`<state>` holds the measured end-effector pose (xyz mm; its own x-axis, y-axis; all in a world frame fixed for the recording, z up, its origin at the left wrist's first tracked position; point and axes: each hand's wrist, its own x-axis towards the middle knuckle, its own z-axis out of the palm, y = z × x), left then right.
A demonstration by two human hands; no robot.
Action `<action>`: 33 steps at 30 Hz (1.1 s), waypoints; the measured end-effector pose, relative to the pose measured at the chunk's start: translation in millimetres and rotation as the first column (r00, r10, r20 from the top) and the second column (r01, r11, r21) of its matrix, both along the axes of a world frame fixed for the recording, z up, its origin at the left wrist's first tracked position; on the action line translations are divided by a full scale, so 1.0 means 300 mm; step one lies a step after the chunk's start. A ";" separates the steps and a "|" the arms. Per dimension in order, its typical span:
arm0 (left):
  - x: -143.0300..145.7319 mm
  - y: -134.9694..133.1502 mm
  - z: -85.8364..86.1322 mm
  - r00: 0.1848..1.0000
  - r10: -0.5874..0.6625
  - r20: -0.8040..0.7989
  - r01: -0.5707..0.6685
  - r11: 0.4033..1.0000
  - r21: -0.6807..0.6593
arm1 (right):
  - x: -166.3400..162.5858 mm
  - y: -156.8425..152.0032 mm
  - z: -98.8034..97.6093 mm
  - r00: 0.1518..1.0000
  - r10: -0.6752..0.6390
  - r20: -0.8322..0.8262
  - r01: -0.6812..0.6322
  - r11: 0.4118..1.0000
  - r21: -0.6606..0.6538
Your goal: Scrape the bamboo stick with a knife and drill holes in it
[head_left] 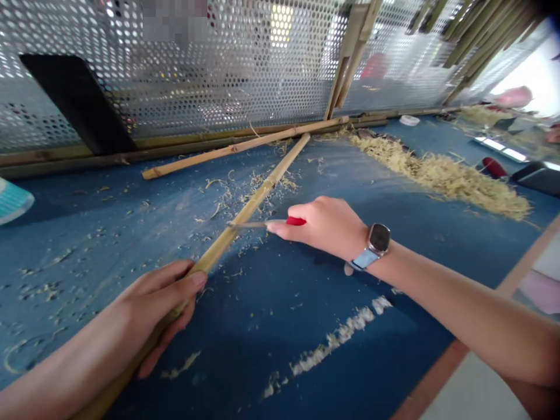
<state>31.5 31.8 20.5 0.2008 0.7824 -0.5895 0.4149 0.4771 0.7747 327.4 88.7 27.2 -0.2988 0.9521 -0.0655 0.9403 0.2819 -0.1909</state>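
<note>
My left hand (166, 309) is wrapped round a long bamboo strip (254, 201), which runs from the lower left up to the back of the blue table. In my right hand (326, 227) is a knife (251, 225) with a red handle, mostly hidden by the fingers. Its narrow blade lies across the bamboo strip, a little beyond my left hand. A watch with a light blue band sits on my right wrist. Fine shavings (219, 198) are scattered on both sides of the strip.
Behind the table (341, 344) stands a perforated metal screen (245, 76). Another bamboo strip (245, 146) lies near it. A heap of pale shavings (446, 178) spreads at the right, near a dark phone-like object (538, 177). A torn white patch (341, 335) marks the near surface.
</note>
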 end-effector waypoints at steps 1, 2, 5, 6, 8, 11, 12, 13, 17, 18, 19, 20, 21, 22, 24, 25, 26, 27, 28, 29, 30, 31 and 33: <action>0.000 0.003 -0.002 1.000 0.011 0.026 -0.010 1.000 -0.015 | 0.004 0.005 -0.002 1.000 -0.022 0.020 0.021 0.999 0.031; -0.002 0.005 -0.005 0.999 0.014 0.041 -0.013 1.000 -0.019 | 0.006 0.008 -0.003 0.998 -0.035 0.044 0.032 0.997 0.065; -0.010 0.003 -0.015 0.998 0.029 0.054 -0.029 0.999 -0.014 | -0.006 -0.007 -0.003 0.994 -0.017 0.105 0.003 0.991 0.137; -0.013 -0.001 -0.018 0.998 0.030 0.051 -0.030 0.999 -0.011 | -0.013 -0.016 -0.002 0.993 0.006 0.116 -0.023 0.989 0.145; -0.017 -0.010 -0.023 0.999 0.034 0.036 -0.034 0.999 -0.002 | -0.020 -0.025 0.001 0.991 0.063 0.122 -0.078 0.989 0.125; -0.017 -0.020 -0.025 0.999 0.041 0.013 -0.041 0.999 0.014 | 0.010 0.006 0.005 0.993 0.024 0.114 -0.034 0.996 0.087; -0.017 -0.021 -0.026 0.999 0.041 0.009 -0.041 0.999 0.015 | 0.026 0.025 0.004 0.992 -0.041 0.117 0.029 0.994 0.103; -0.016 -0.020 -0.027 0.999 0.034 0.009 -0.035 0.999 0.014 | 0.040 0.042 0.003 0.988 -0.104 0.118 0.089 0.988 0.127; -0.019 -0.015 -0.035 1.000 0.016 0.003 -0.016 1.000 -0.009 | 0.053 0.063 -0.009 0.997 0.005 0.074 -0.011 0.997 0.072; -0.021 -0.014 -0.037 1.000 0.017 0.000 -0.017 1.000 -0.006 | 0.049 0.059 -0.010 0.997 0.047 0.066 -0.050 0.998 0.042; -0.022 -0.013 -0.038 1.000 0.017 -0.005 -0.017 1.000 0.002 | 0.045 0.054 -0.010 0.996 0.047 0.071 -0.050 0.998 0.037; -0.022 -0.013 -0.038 1.000 0.013 -0.008 -0.013 1.000 0.011 | 0.042 0.050 -0.008 0.996 0.002 0.090 -0.007 0.998 0.060; -0.021 -0.014 -0.037 1.000 0.007 -0.010 -0.007 1.000 0.017 | 0.041 0.047 -0.005 0.992 -0.061 0.110 0.051 0.994 0.092; -0.020 -0.014 -0.036 1.000 0.002 -0.013 -0.002 1.000 0.017 | 0.041 0.045 -0.001 0.986 -0.111 0.123 0.097 0.988 0.118; -0.016 -0.017 -0.031 1.000 -0.009 -0.018 0.008 1.000 -0.010 | 0.044 0.044 0.007 0.987 -0.104 0.125 0.089 0.988 0.122; -0.014 -0.019 -0.028 1.000 -0.009 -0.019 0.009 0.999 -0.031 | 0.047 0.045 0.010 0.991 -0.060 0.116 0.049 0.994 0.096; -0.013 -0.021 -0.026 1.000 -0.009 -0.020 0.008 0.999 -0.048 | 0.051 0.048 0.012 0.994 -0.020 0.104 0.014 0.998 0.063; -0.012 -0.023 -0.023 1.000 -0.009 -0.024 0.007 0.999 -0.053 | 0.057 0.054 0.013 0.995 -0.012 0.097 0.007 0.999 0.045; -0.013 -0.024 -0.022 1.000 -0.011 -0.028 0.010 0.999 -0.047 | 0.064 0.062 0.014 0.994 -0.043 0.100 0.038 0.998 0.050; -0.014 -0.024 -0.020 0.999 -0.019 -0.032 0.018 0.999 -0.036 | 0.072 0.071 0.014 0.989 -0.101 0.110 0.093 0.993 0.072; -0.016 -0.024 -0.020 0.999 -0.030 -0.038 0.029 0.999 -0.022 | 0.077 0.078 0.014 0.981 -0.158 0.114 0.147 0.984 0.096; -0.017 -0.023 -0.019 0.998 -0.035 -0.046 0.035 0.999 -0.009 | 0.081 0.083 0.013 0.974 -0.195 0.115 0.181 0.976 0.120; -0.018 -0.019 -0.018 0.998 -0.041 -0.057 0.040 0.999 -0.008 | 0.080 0.083 0.011 0.991 -0.109 0.081 0.103 0.991 0.083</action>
<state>26.1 26.0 15.1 0.1979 0.7700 -0.6065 0.4777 0.4646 0.7456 351.3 113.8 30.5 -0.1923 0.9813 -0.0104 0.9776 0.1906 -0.0896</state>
